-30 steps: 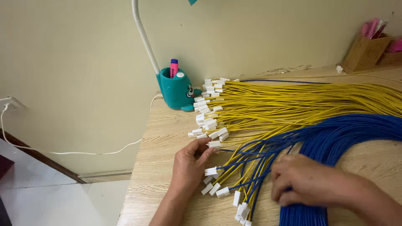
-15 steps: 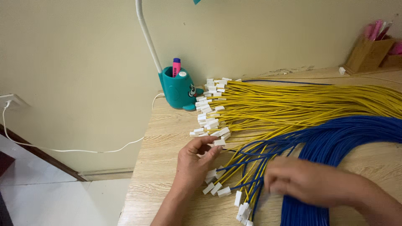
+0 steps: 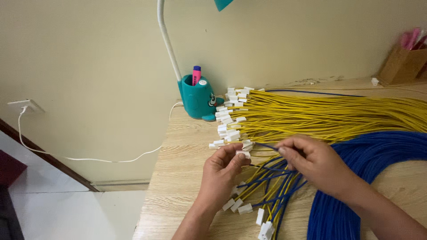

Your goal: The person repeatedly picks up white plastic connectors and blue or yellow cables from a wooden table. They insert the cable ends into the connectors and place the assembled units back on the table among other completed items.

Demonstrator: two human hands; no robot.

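Pale wood-grain desk [image 3: 187,178] runs up to a cream wall, where a teal pen holder [image 3: 198,100] stands at the foot of a white lamp neck [image 3: 167,40]. Across the desk lies a broad sheaf of yellow wires [image 3: 329,116], each tipped with a white connector, and nearer the person a thick bundle of blue wires [image 3: 378,151].

Left hand [image 3: 220,175] is raised just above the desk, its grip closed narrowly on a small white connector [image 3: 243,154] pinched between thumb and fingertips. Right hand [image 3: 318,162] sits close beside it, its grip pinched on a thin blue wire [image 3: 267,146] that runs leftward toward the connector. The wire's long axis lies roughly left to right, between the two hands, with its end nearly meeting the connector; whether they touch cannot be told. Below the hands, mixed blue-and-yellow leads [image 3: 271,191] with white plugs fan out on the desk.
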